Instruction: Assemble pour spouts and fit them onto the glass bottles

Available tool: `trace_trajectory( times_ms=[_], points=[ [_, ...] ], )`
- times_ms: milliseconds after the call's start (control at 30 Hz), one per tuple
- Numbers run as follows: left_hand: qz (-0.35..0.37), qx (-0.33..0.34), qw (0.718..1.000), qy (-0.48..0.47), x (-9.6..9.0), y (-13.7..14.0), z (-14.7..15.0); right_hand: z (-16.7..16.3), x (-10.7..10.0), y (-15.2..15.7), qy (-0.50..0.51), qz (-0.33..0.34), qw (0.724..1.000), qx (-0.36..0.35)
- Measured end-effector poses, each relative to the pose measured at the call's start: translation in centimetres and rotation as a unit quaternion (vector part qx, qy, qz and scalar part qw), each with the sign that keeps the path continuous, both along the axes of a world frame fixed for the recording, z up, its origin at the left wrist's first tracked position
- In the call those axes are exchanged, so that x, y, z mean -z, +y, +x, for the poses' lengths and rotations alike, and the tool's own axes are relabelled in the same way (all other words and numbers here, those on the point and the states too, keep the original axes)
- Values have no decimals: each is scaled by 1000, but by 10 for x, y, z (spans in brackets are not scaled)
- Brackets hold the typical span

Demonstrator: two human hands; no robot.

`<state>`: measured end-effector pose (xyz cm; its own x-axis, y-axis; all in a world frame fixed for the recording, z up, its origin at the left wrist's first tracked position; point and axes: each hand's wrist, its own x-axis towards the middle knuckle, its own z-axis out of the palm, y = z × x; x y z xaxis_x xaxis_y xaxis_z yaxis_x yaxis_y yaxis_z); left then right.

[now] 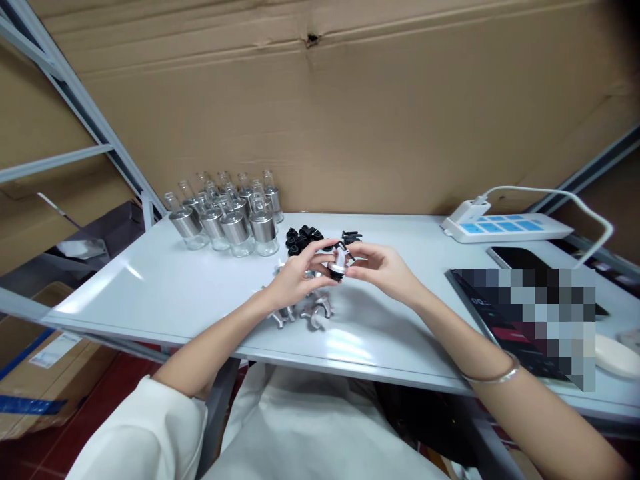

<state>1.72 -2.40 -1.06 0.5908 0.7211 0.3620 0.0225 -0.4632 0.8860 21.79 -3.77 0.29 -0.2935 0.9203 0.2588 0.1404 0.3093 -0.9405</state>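
Note:
My left hand (pixel 305 273) is closed around a silver pourer spout (pixel 341 259) with a black stopper base, held above the table. My right hand (pixel 377 270) meets it from the other side, thumb and finger pinched at a thin black flap piece (pixel 346 249) at the spout's top. Below my left hand lie several loose silver spouts (pixel 318 316), some partly hidden by it. Just beyond the hands are a heap of black stoppers (pixel 300 239) and a small pile of thin black pieces (pixel 351 236).
Several glass bottles with steel sleeves (pixel 235 230) stand at the back left of the white table (pixel 150 287). On the right are a power strip (pixel 505 228) with a plugged-in charger and cable, a phone (pixel 520 259), and a partly blurred tablet (pixel 500 320). Cardboard (pixel 350 120) walls the back.

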Motion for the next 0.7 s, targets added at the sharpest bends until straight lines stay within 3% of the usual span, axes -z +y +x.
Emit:
trace_trajectory(
  times_ms=[200, 400, 533, 600, 700],
  points=[
    [67, -36, 995, 67, -3, -1, 0, -6, 2, -2, -19, 19, 999, 21],
    [208, -73, 963, 154, -12, -9, 4, -8, 10, 3, 62, 41, 995, 69],
    [251, -85, 948, 176, -16, -11, 4, -9, 12, 3, 112, 44, 988, 99],
    [265, -139, 940, 163, -19, -5, -3, -9, 11, 3, 119, 50, 987, 92],
    [298, -315, 897, 87, -27, 18, -22, -8, 7, 3, 123, 70, 985, 95]
  ],
)
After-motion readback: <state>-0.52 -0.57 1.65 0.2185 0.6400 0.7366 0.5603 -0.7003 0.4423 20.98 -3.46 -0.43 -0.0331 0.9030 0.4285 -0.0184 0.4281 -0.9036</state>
